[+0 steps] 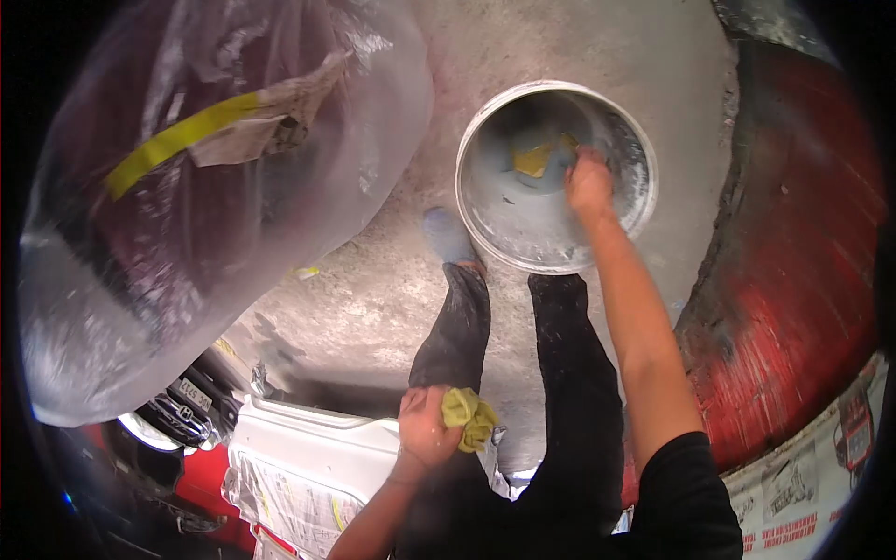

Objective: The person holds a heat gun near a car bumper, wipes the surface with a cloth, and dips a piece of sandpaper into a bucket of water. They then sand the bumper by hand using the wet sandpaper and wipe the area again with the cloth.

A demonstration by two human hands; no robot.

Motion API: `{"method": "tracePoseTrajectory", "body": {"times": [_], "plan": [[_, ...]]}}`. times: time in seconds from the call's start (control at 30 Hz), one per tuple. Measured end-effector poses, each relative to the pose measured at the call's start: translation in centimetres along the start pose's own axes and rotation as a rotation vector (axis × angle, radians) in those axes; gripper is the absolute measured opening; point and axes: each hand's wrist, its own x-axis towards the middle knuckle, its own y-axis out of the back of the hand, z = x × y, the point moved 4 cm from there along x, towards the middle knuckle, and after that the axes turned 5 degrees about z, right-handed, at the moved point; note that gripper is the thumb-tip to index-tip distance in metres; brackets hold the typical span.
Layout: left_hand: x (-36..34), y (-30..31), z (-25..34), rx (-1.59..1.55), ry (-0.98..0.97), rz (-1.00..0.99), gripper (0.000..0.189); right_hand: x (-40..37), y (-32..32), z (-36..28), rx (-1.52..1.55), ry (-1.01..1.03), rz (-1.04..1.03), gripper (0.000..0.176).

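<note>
A crumpled yellow-green cloth [469, 420] is bunched in my left hand [427, 427], which is closed around it above my left thigh. My right hand [590, 182] reaches over the rim into a large round white bucket [481, 238] with greyish water [551, 112] in it. Its fingers are drawn together close to a small yellow scrap [567, 142]. Whether they grip that scrap is hidden by the hand. Left of these fingers, a larger yellow flat piece [532, 161] lies in the water.
Clear plastic sheeting [373, 140] covers a large form at upper left, with yellow tape [177, 135] on it. A scuffed red curved panel [793, 252] runs along the right. A white panel [308, 443] stands at lower left, near a dark car part with a badge [182, 415].
</note>
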Motion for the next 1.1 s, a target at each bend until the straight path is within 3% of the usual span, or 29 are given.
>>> {"method": "tracePoseTrajectory", "body": {"times": [0.13, 0.23, 0.33, 0.37, 0.47, 0.53, 0.7, 0.77, 0.87, 1.1], "plan": [[1.2, 0.4, -0.7, -0.007, 0.044, 0.019, 0.049, 2.2, -2.5, -1.8, 0.052, 0.101, 0.070, 0.044], [1.7, 0.4, 0.0, 0.022, 0.025, 0.000, 0.048, 1.9, -2.9, -2.3, -0.007, 0.021, 0.138, 0.041], [2.6, 0.5, 0.5, 0.054, 0.014, 0.006, 0.048, 5.0, -9.9, 5.0, 0.068, -0.248, 0.219, 0.040], [2.8, 0.7, 0.7, 0.061, 0.004, 0.017, 0.048, 5.4, -9.8, 4.8, 0.022, -0.282, 0.078, 0.038], [2.5, 0.7, 0.4, 0.063, -0.001, -0.009, 0.050, 4.9, -7.1, 3.5, 0.124, -0.138, -0.017, 0.031], [2.3, 1.1, 0.8, 0.072, 0.014, -0.051, 0.051, 3.2, -6.7, 4.3, 0.357, -0.285, -0.074, 0.020], [1.5, 0.3, 0.9, 0.134, 0.040, -0.123, 0.050, -3.6, 0.9, 1.9, 1.308, -0.717, -0.114, 0.018], [1.1, 0.0, 0.9, 0.140, 0.050, -0.136, 0.052, -6.3, 5.3, 0.0, 1.558, -0.694, -0.182, 0.023], [0.7, 0.0, 0.8, 0.183, 0.050, -0.135, 0.053, -9.5, 11.1, -2.7, 1.784, -0.702, -0.206, 0.024], [-2.1, -1.2, -0.6, 0.129, 0.037, -0.013, 0.055, -15.8, 22.9, -8.6, 1.837, -0.535, -0.333, 0.028]]}}
